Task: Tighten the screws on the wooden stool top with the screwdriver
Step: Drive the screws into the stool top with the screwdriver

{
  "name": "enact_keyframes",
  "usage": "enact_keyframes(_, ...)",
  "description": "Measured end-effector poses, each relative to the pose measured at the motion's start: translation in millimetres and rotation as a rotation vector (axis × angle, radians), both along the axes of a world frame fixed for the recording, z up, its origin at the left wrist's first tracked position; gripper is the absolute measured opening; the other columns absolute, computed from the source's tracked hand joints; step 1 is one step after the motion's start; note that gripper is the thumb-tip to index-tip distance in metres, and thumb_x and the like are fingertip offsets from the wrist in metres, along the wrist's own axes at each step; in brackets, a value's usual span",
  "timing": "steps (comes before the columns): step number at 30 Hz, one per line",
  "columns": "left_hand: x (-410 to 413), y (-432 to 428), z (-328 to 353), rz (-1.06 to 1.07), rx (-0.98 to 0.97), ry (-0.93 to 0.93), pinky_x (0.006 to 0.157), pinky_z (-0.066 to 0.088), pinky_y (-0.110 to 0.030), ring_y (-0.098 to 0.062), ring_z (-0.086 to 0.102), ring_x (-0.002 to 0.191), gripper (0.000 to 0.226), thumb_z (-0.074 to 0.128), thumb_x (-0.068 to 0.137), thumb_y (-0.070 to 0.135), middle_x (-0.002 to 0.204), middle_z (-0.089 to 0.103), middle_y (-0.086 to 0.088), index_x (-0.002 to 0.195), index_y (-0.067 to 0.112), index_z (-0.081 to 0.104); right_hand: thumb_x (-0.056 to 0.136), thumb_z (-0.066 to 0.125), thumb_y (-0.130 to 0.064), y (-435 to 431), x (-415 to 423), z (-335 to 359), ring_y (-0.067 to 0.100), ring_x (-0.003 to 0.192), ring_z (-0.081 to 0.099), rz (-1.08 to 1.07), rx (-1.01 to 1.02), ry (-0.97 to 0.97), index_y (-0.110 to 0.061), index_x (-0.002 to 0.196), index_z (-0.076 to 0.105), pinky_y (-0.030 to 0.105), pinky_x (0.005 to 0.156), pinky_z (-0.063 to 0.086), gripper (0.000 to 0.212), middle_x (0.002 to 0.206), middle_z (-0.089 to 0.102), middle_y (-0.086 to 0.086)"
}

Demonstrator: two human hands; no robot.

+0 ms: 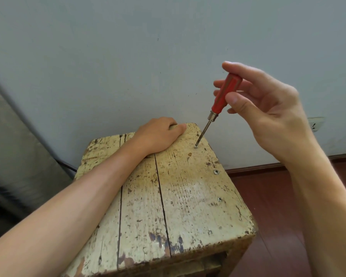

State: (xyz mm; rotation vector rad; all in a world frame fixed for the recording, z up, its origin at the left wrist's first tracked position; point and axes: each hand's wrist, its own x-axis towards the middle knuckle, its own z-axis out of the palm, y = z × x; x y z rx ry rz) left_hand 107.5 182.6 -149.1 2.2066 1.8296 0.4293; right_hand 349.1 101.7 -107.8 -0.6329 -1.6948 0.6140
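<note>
Right hand, upper right of frame, pinches the red screwdriver handle between thumb and fingers; tip seated on a screw near the stool top far edge. Left hand, frame centre, curls over that edge.

Two arms in shot, both bare all the way to the frame edge. The left forearm, down at 8 o'clock, is long and smooth, broad near the lens and narrowing to a slim wrist. The left hand, just above centre, shows a rounded back with soft knuckle lines. Over at 4 o'clock the right forearm looks thick and close, with tendon ridges and a crease standing out at the wrist. The right hand, toward 2 o'clock, shows slender bare fingers and a broad thumb with a short, neatly trimmed nail.
</note>
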Motion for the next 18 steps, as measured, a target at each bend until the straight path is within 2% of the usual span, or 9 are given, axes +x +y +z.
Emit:
enact_keyframes(6, 0.3, 0.2, -0.8, 0.002, 0.007, -0.003, 0.095, 0.05, -0.045, -0.018, 0.062, 0.099, 0.047, 0.038, 0.101, 0.065, 0.104, 0.068, 0.01, 0.107, 0.029, 0.067, 0.103, 0.067, 0.003, -0.8, -4.7, 0.2, 0.016, 0.1, 0.08, -0.024, 0.002, 0.054, -0.015, 0.134, 0.063, 0.02, 0.085, 0.056, 0.036, 0.109, 0.077, 0.011)
enact_keyframes(10, 0.4, 0.2, -0.8, 0.001, 0.009, 0.003, 0.093, 0.051, -0.044, -0.017, 0.062, 0.097, 0.049, 0.037, 0.101, 0.066, 0.102, 0.067, 0.01, 0.108, 0.028, 0.068, 0.099, 0.076, -0.006, -2.1, -15.1, 0.6, 0.016, 0.088, 0.081, -0.127, 0.035, 0.045, -0.022, 0.126, 0.064, 0.036, 0.083, 0.063, 0.033, 0.094, 0.073, -0.002)
enact_keyframes(15, 0.4, -0.6, -0.6, 0.002, 0.008, -0.007, 0.092, 0.051, -0.043, -0.017, 0.063, 0.096, 0.047, 0.038, 0.101, 0.066, 0.101, 0.067, 0.01, 0.106, 0.028, 0.067, 0.098, 0.081, -0.018, -2.1, -23.2, 1.1, 0.008, 0.084, 0.077, -0.244, 0.047, 0.028, -0.029, 0.121, 0.063, 0.021, 0.072, 0.054, 0.031, 0.088, 0.071, -0.013)
enact_keyframes(18, 0.4, -1.5, 0.4, 0.002, 0.006, -0.007, 0.092, 0.051, -0.042, -0.018, 0.063, 0.098, 0.048, 0.038, 0.101, 0.065, 0.103, 0.068, 0.009, 0.108, 0.028, 0.068, 0.098, 0.08, -0.018, -3.2, -21.5, 1.3, 0.007, 0.086, 0.078, -0.245, 0.06, 0.027, -0.03, 0.123, 0.066, 0.025, 0.072, 0.058, 0.031, 0.089, 0.073, -0.02)
